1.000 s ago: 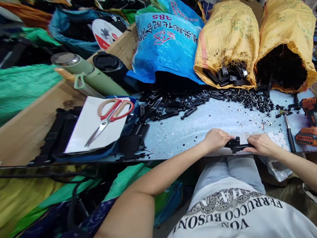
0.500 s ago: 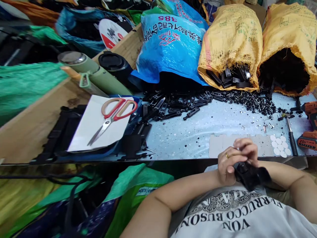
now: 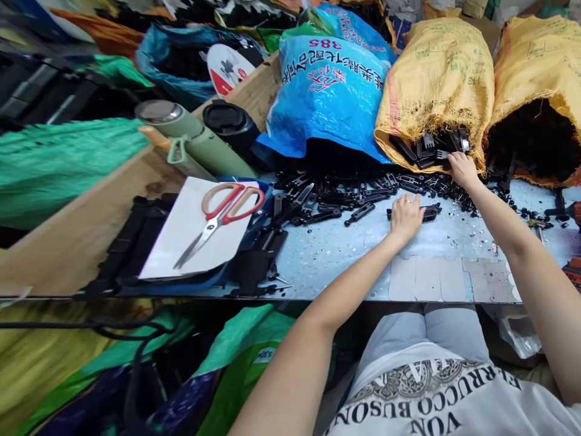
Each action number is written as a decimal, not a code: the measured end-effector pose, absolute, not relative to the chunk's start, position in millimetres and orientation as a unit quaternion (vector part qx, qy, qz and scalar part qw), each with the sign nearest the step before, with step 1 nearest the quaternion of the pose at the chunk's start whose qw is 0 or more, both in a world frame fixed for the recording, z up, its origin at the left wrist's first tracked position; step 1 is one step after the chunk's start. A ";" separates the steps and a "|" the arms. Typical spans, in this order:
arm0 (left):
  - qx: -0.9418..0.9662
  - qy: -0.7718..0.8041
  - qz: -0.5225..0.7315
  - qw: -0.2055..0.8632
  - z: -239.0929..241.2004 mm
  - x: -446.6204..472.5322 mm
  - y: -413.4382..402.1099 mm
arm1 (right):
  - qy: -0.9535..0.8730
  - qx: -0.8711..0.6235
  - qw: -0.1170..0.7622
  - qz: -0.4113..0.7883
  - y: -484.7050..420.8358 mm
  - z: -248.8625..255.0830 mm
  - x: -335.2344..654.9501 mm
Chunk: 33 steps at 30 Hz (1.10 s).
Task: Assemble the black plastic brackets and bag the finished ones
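Note:
On the blue worktop, my left hand, with a ring on one finger, has its fingers over a black plastic part that sticks out on both sides and seems gripped. My right hand is at the mouth of the middle yellow sack, fingers reaching forward. Its fingertips touch or nearly touch a black fork-ended plastic piece among several others; I see no firm grip. Long black plastic parts lie in a heap left of my left hand.
A blue sack and another yellow sack stand at the back. Scissors rest on white card at left, near a green flask. Grey cards lie along the front edge. A partly visible drill is at far right.
Both hands have left my chest, where they held a black part. My left hand is now forward on the worktop, my right at the yellow sack. The view has shifted slightly.

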<state>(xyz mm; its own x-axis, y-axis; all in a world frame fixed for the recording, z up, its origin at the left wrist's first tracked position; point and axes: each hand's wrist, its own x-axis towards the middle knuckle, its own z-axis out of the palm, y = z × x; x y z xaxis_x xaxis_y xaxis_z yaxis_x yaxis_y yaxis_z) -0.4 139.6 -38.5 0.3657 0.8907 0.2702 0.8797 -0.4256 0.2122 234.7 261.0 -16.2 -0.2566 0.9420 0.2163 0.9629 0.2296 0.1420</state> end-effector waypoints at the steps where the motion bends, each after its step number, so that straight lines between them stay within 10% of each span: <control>1: 0.808 0.562 0.177 0.015 -36.5 -11.4 141.8 | -0.789 -0.601 0.018 -0.127 267.3 -16.6 235.7; 17: 0.740 0.631 0.204 0.108 -49.2 -95.0 121.3 | -0.989 -0.116 -0.003 -0.090 31.4 -35.3 238.3; 25: 0.748 0.518 0.342 0.235 -56.0 -38.8 59.3 | -0.782 -0.618 0.080 -0.004 23.3 -55.1 183.7; 33: 0.718 0.477 0.392 0.322 -49.3 -9.4 27.7 | -0.592 -0.523 0.378 0.483 25.2 -45.2 156.4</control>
